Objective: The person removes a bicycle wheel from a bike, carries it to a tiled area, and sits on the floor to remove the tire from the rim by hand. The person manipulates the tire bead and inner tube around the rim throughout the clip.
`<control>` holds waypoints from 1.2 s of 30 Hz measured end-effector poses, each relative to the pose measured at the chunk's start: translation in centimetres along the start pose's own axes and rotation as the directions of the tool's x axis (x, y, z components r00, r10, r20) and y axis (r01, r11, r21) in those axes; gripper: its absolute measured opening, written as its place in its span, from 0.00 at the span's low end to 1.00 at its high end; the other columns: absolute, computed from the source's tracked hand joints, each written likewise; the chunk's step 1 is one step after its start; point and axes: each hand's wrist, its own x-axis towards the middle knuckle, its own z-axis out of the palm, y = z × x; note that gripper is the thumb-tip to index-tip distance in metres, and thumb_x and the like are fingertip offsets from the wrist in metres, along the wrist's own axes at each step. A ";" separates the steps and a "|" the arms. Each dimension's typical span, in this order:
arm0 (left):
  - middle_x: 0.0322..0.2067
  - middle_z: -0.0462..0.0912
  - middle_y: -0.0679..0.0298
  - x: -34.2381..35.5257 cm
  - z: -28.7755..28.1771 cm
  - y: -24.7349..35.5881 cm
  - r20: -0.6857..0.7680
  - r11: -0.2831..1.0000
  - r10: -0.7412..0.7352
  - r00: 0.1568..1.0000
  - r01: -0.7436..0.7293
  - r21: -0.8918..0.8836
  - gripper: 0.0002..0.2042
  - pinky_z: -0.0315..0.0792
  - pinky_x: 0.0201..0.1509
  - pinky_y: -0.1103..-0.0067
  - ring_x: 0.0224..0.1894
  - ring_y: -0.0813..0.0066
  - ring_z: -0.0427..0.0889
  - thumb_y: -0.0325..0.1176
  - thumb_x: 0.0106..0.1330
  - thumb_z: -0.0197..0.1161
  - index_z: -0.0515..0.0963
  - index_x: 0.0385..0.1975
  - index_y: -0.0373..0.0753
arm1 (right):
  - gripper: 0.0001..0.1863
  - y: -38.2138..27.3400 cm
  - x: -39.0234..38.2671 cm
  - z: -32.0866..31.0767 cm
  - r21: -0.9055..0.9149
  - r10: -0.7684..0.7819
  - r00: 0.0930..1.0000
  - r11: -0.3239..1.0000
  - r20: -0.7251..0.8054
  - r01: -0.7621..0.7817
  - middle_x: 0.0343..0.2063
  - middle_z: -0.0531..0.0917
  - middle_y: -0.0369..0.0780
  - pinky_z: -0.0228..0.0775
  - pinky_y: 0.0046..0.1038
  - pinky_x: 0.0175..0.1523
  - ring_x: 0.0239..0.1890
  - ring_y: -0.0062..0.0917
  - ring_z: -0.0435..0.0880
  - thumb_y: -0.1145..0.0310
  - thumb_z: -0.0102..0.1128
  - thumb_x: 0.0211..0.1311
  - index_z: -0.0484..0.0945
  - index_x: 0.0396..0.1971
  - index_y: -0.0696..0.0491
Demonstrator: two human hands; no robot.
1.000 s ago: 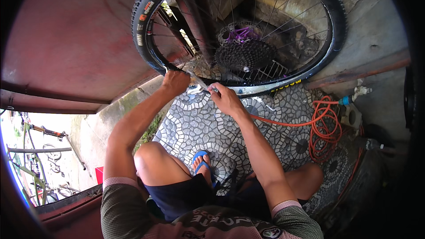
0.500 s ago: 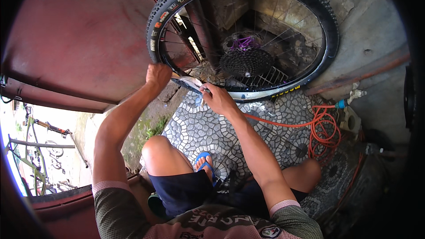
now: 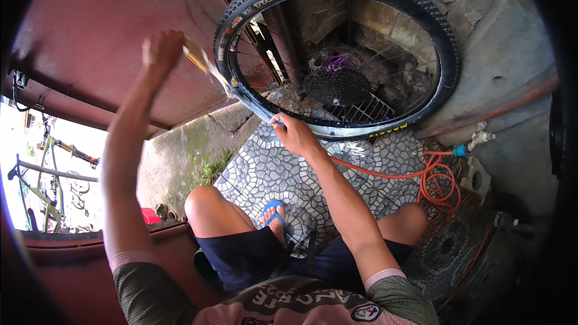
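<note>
My left hand [image 3: 161, 51] is raised left of the bicycle wheel, closed on a whitish and yellowish strip [image 3: 200, 59], which stretches down to the wheel's lower-left rim; the strip is too blurred to identify exactly. The wheel [image 3: 447, 75] has a black knobby tyre, a large black cassette [image 3: 337, 87] and a purple hub part [image 3: 335, 62]. White liquid or residue lies along the lower rim. My right hand [image 3: 289, 132] is closed on that lower rim at its front left, with the fingertips partly hidden.
A red metal panel [image 3: 90, 30] is at the left, with bicycle frames [image 3: 54, 180] beyond. A coiled orange hose [image 3: 439, 186] runs from a wall tap [image 3: 481, 135] over pebble-patterned flooring [image 3: 253, 174]. A concrete wall [image 3: 506, 54] stands right. My bent knees are below.
My left hand has risen up and left from the rim, drawing the strip out. My right hand stays near the lower rim. The wheel appears a little farther right in view.
</note>
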 end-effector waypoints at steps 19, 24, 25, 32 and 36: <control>0.51 0.87 0.47 -16.3 20.7 14.4 0.631 0.624 0.124 0.766 0.434 -0.650 0.20 0.81 0.58 0.61 0.54 0.54 0.88 0.30 0.66 0.63 0.82 0.59 0.45 | 0.16 2.8 -3.5 -2.2 -0.082 0.109 0.982 0.992 0.152 -0.097 0.36 0.87 0.48 0.73 0.38 0.41 0.32 0.37 0.84 0.59 0.55 0.71 0.80 0.49 0.54; 0.62 0.81 0.46 -21.4 21.8 25.5 0.531 -0.059 -0.048 0.846 0.528 -0.847 0.32 0.76 0.65 0.67 0.62 0.52 0.83 0.36 0.62 0.71 0.73 0.69 0.43 | 0.15 4.1 -4.9 -0.5 -0.055 0.122 0.973 0.992 0.196 -0.113 0.41 0.88 0.49 0.76 0.44 0.47 0.42 0.46 0.85 0.58 0.54 0.72 0.80 0.50 0.50; 0.63 0.80 0.46 -21.5 21.1 27.1 0.537 -0.155 -0.104 0.837 0.519 -0.840 0.33 0.75 0.65 0.67 0.62 0.51 0.82 0.35 0.63 0.70 0.71 0.70 0.43 | 0.15 4.0 -5.1 -0.6 -0.068 0.155 0.965 0.987 0.210 -0.144 0.43 0.87 0.51 0.77 0.47 0.49 0.46 0.50 0.86 0.58 0.53 0.72 0.80 0.50 0.48; 0.47 0.86 0.52 -21.0 18.5 32.9 0.835 -0.804 0.192 0.516 0.570 -0.167 0.15 0.83 0.43 0.65 0.46 0.60 0.87 0.24 0.71 0.55 0.77 0.56 0.33 | 0.14 4.5 -5.7 -0.2 -0.082 0.209 0.942 0.978 0.263 -0.194 0.41 0.88 0.51 0.77 0.46 0.49 0.45 0.51 0.86 0.59 0.53 0.72 0.79 0.50 0.49; 0.37 0.85 0.57 -24.8 22.4 33.4 0.849 -0.905 0.228 0.477 0.425 0.004 0.09 0.71 0.31 0.72 0.28 0.65 0.78 0.30 0.72 0.57 0.81 0.44 0.35 | 0.15 -0.9 -5.9 1.6 -0.088 0.212 0.925 0.977 0.316 -0.193 0.43 0.87 0.53 0.76 0.48 0.51 0.47 0.53 0.85 0.59 0.52 0.72 0.79 0.51 0.50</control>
